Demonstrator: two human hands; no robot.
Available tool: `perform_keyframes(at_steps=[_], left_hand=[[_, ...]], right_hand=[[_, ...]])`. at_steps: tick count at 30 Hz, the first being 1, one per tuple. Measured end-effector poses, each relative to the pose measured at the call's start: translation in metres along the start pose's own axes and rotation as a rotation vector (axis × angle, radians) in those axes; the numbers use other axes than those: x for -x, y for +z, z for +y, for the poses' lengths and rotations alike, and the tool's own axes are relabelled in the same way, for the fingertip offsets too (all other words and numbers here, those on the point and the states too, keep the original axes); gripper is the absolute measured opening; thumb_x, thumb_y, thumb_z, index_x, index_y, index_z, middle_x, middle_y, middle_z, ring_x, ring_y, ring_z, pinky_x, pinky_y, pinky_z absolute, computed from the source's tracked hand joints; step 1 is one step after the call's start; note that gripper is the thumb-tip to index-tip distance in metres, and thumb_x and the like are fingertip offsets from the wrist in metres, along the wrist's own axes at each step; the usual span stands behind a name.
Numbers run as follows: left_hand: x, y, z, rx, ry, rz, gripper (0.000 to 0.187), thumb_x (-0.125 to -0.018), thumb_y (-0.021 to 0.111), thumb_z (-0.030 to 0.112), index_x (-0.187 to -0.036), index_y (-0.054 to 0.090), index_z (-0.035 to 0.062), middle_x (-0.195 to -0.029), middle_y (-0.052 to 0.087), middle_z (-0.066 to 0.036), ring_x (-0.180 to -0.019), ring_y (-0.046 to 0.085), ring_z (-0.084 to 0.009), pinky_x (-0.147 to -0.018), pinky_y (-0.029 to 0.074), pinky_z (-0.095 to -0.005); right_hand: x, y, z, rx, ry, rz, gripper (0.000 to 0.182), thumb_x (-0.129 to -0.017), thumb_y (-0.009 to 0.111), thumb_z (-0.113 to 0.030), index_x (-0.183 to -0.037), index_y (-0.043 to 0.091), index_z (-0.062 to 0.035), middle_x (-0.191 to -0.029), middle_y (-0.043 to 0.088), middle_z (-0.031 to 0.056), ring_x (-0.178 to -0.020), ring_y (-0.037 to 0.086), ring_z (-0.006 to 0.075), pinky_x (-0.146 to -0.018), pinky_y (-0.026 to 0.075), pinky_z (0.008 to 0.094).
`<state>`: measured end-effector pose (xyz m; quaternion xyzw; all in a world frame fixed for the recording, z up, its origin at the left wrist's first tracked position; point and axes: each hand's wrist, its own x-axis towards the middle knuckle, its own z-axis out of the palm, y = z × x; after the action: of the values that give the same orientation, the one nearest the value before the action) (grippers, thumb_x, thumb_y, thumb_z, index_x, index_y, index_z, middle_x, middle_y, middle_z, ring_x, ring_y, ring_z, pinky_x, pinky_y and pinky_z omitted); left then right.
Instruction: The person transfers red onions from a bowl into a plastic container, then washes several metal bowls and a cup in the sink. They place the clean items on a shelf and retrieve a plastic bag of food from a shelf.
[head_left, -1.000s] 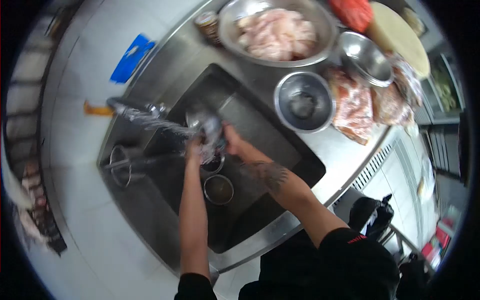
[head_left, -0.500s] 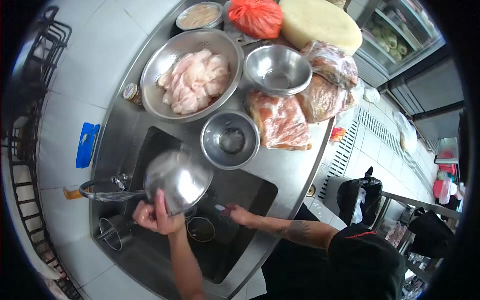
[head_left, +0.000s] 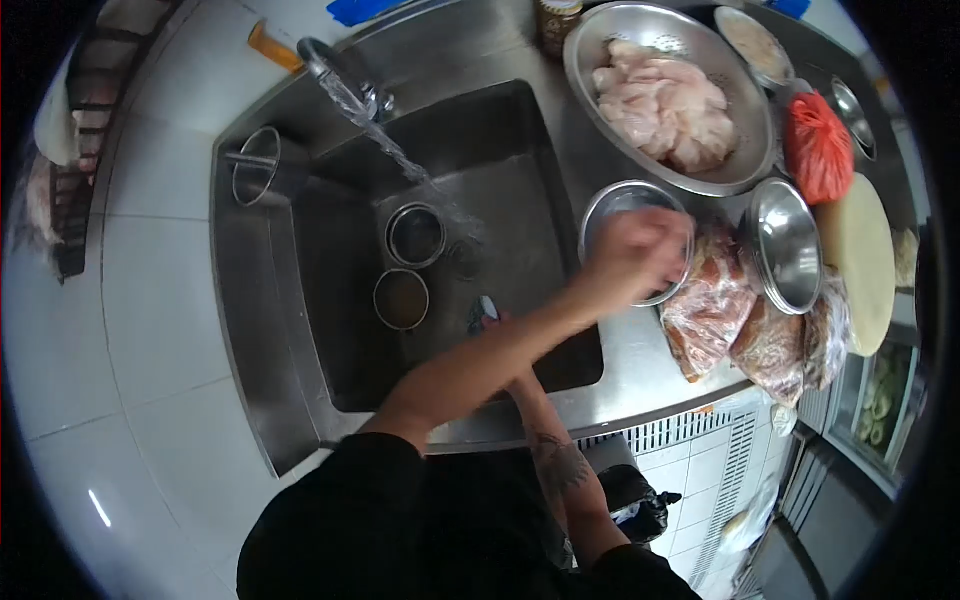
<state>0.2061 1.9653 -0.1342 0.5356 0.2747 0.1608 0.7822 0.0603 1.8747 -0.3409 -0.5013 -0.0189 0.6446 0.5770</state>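
My left hand (head_left: 640, 255), smeared by motion, is over a round steel bowl (head_left: 612, 212) on the counter right of the sink. Whether its fingers grip the rim cannot be seen. My left forearm crosses above the right one. Low in the sink (head_left: 520, 240), my right hand (head_left: 497, 322) is closed around a small pale and dark object (head_left: 486, 308), too small to name and partly hidden. Water runs from the faucet (head_left: 345, 85) into the basin, near two round metal containers, one dark inside (head_left: 417, 236) and one brownish (head_left: 402, 300).
A large steel colander (head_left: 750, 170) of pale raw meat (head_left: 670, 105) stands behind the bowl. To the right are stacked steel bowls (head_left: 790, 245), plastic-wrapped meat (head_left: 705, 310), a red plastic bag (head_left: 820, 150) and a big pale-yellow block (head_left: 865, 265). A metal holder (head_left: 268, 170) sits at the sink's left.
My left hand has moved from over the sink to the counter bowl; the steel bowl it held is no longer distinct. The view has turned, and running water now shows clearly. My right hand stays in the sink.
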Motion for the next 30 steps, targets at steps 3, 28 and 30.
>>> perform_keyframes(at_steps=[3,28,30], left_hand=[[0.026,-0.143,-0.045,-0.24,0.231,0.463,0.018,-0.093,0.052,0.015,-0.099,0.064,0.0027,-0.077,0.067,-0.009,-0.066,0.066,-0.0147,-0.058,0.053,-0.0255],[-0.025,-0.38,-0.118,-1.518,0.542,0.406,0.015,-0.072,0.06,0.0,-0.087,0.061,0.0029,-0.1,0.058,-0.015,-0.095,0.057,-0.0352,-0.078,0.05,-0.0455],[-0.034,-0.388,-0.115,-1.505,0.443,0.403,0.018,-0.074,0.059,0.0,-0.092,0.06,0.0028,-0.098,0.059,-0.018,-0.091,0.059,-0.0381,-0.076,0.05,-0.0478]], right_hand=[[0.004,0.005,-0.019,0.132,0.058,0.135,0.056,-0.089,0.054,-0.034,-0.132,0.048,0.0021,-0.119,0.059,0.0165,-0.111,0.053,0.023,-0.096,0.038,0.0308],[-0.009,0.041,-0.072,0.393,-0.128,0.301,0.051,-0.089,0.058,-0.029,-0.129,0.05,0.0005,-0.111,0.06,0.0096,-0.104,0.055,0.0174,-0.091,0.041,0.028],[-0.021,0.059,-0.093,0.304,-0.086,0.188,0.051,-0.089,0.057,-0.029,-0.13,0.049,0.0016,-0.118,0.059,0.0124,-0.109,0.053,0.0194,-0.095,0.039,0.03]])
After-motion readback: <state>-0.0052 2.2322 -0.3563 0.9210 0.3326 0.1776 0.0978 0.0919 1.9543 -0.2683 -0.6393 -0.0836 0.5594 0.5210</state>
